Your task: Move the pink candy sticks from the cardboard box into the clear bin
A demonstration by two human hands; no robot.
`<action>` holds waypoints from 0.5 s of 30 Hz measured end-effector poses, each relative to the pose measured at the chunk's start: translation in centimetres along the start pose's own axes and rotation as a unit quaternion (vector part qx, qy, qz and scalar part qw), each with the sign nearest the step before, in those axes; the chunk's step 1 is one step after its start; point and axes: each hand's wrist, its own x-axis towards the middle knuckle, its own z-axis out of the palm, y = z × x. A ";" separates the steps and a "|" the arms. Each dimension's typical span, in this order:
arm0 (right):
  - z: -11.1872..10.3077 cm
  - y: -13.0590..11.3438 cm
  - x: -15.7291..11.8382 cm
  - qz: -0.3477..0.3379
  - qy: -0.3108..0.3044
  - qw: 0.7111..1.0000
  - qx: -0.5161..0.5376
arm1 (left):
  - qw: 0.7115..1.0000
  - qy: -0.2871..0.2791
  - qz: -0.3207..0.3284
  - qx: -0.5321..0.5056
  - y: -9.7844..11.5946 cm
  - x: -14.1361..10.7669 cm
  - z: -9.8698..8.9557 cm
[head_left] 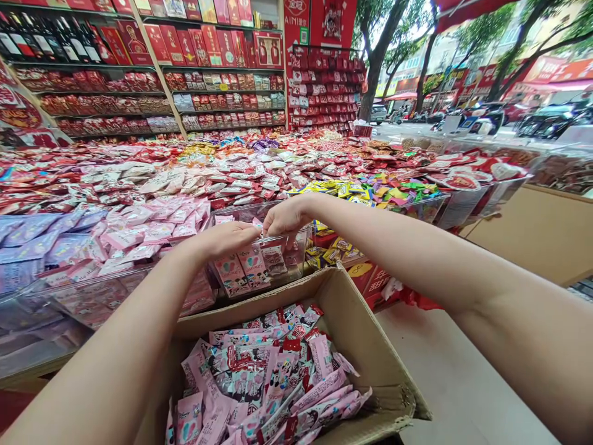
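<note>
My left hand [231, 238] lies at the front rim of a clear plastic bin [296, 250], palm down with fingers stretched out. My right hand [285, 217] reaches down into the same bin from the right, its fingers curled. What those fingers hold, if anything, is hidden. Small candy packets [252, 266], pink and printed, show through the bin's front wall. Below both hands stands an open cardboard box [365, 334]. Many pink, white and red candy packets [259, 364] lie loose inside it.
Pink packets [139, 232] and lilac packets [55, 238] are heaped to the left. Yellow packets [338, 190] sit right of the clear bin. Further sweets spread behind, up to shelves [222, 71] of boxes and bottles. A street with trees [384, 49] lies at the right.
</note>
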 end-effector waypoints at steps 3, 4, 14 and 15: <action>-0.3 0.1 0.1 0.013 0.014 0.999 0.041 | 0.999 -0.027 0.010 -0.015 0.1 0.0 -0.1; -0.3 0.2 0.3 0.021 0.026 0.998 0.054 | 0.999 -0.033 0.011 -0.019 0.1 0.0 -0.1; 0.6 0.5 2.4 -0.002 -0.037 0.998 0.044 | 0.997 -0.054 0.028 -0.038 0.1 -0.1 -0.3; 0.6 0.5 2.4 -0.004 -0.031 0.999 0.041 | 0.997 -0.055 0.028 -0.039 0.2 -0.1 -0.3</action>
